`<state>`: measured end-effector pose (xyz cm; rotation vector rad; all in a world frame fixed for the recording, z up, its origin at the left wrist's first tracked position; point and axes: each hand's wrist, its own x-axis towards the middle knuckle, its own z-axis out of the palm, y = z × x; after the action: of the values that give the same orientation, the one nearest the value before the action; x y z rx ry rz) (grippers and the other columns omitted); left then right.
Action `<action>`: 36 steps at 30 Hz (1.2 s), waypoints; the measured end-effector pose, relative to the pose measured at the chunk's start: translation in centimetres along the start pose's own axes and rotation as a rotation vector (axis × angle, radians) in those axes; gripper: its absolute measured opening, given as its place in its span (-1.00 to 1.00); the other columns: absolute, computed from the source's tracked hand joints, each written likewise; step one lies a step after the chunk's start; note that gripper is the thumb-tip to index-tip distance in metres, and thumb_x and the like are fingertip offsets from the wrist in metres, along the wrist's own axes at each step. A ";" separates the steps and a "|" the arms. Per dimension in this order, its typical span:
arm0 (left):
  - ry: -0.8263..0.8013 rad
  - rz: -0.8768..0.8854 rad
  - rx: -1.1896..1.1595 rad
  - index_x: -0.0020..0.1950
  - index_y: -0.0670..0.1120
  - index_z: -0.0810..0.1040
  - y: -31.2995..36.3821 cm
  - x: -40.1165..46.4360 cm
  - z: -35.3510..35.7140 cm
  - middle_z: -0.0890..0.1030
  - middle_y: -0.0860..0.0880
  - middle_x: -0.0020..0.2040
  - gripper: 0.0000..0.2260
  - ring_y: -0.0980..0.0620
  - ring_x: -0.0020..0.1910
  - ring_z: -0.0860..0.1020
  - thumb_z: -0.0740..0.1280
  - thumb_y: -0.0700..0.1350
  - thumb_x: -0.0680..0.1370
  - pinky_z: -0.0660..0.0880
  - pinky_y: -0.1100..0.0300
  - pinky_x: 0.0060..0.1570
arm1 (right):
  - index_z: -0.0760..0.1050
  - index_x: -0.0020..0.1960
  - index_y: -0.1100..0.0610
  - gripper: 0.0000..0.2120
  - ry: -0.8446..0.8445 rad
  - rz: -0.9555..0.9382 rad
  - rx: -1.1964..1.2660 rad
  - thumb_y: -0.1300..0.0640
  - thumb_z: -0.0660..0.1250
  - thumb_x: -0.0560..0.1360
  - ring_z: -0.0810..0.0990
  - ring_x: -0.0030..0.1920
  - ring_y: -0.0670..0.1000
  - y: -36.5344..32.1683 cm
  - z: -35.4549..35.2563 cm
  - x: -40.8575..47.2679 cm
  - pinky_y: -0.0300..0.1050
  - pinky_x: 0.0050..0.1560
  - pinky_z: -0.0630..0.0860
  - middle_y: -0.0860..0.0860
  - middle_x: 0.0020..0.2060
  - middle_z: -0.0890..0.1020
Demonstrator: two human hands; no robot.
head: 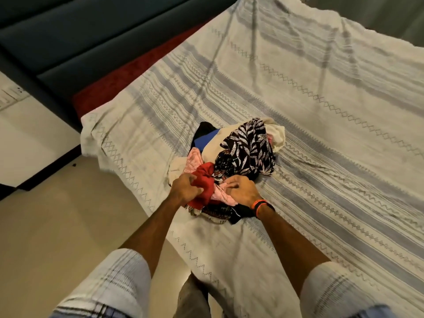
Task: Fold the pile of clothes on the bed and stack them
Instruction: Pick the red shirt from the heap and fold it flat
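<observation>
- A person stands at the near corner of a bed [309, 92], looking down at both bare forearms reaching forward
- The bed is covered by a cream bedspread [344, 180] woven with grey-blue stripes and zigzag lines
- A jumbled pile of clothes [231, 166] lies on the bedspread near the bed's left edge, close to the near corner
- The left hand [183, 188] has its fingers curled around a red garment [205, 180] at the front of the pile, gripping it in a bunch
- The right hand [241, 191] sits just beside it, fingers bent and pinching a pink garment [220, 193] beneath the red one
- An orange and black wristband [260, 205] circles the right wrist
- On top of the pile sits a black fabric with a white leaf print [247, 148]; a blue piece [207, 140] and cream pieces show behind it
- Short white striped sleeves [110, 283] cover both upper arms
- Beyond the bed's left edge is pale floor [57, 214], and along its far side a dark teal padded headboard [91, 31] with a red strip [128, 76] below it
</observation>
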<state>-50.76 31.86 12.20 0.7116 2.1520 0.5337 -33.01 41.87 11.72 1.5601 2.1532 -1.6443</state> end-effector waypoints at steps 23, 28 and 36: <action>-0.266 0.146 0.057 0.45 -0.01 0.39 -0.8 4.9 -5.2 0.60 -0.04 0.22 -0.18 -0.06 0.18 0.56 0.64 -0.19 0.25 0.49 0.18 0.20 | 0.62 0.12 0.10 -0.67 0.166 -0.235 -0.002 -0.06 0.46 0.46 0.61 -0.06 0.02 -9.0 4.9 3.0 -0.12 0.02 0.55 0.00 -0.03 0.65; -0.177 0.237 -0.031 0.19 -0.05 0.49 2.9 1.7 -7.1 0.61 -0.01 0.10 -0.55 -0.04 0.12 0.58 0.57 -0.19 0.37 0.52 0.14 0.16 | 0.63 0.07 0.06 -0.70 0.188 -0.284 0.153 -0.11 0.46 0.45 0.65 -0.06 -0.04 -11.5 0.8 0.6 -0.15 -0.07 0.57 -0.03 -0.06 0.67; 0.185 0.513 -0.080 -0.01 -0.11 0.53 11.6 -8.4 -9.4 0.62 -0.07 -0.10 -0.88 -0.10 -0.09 0.56 0.26 -0.25 0.50 0.50 0.10 -0.07 | 0.55 -0.20 0.17 -0.46 0.469 -0.447 0.284 -0.35 0.42 0.37 0.59 -0.25 0.09 -14.9 -7.1 -6.6 0.07 -0.11 0.58 0.09 -0.30 0.62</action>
<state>-50.15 33.95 29.21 1.2186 2.0947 0.9802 -36.43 43.31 29.12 1.7839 2.7772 -1.9339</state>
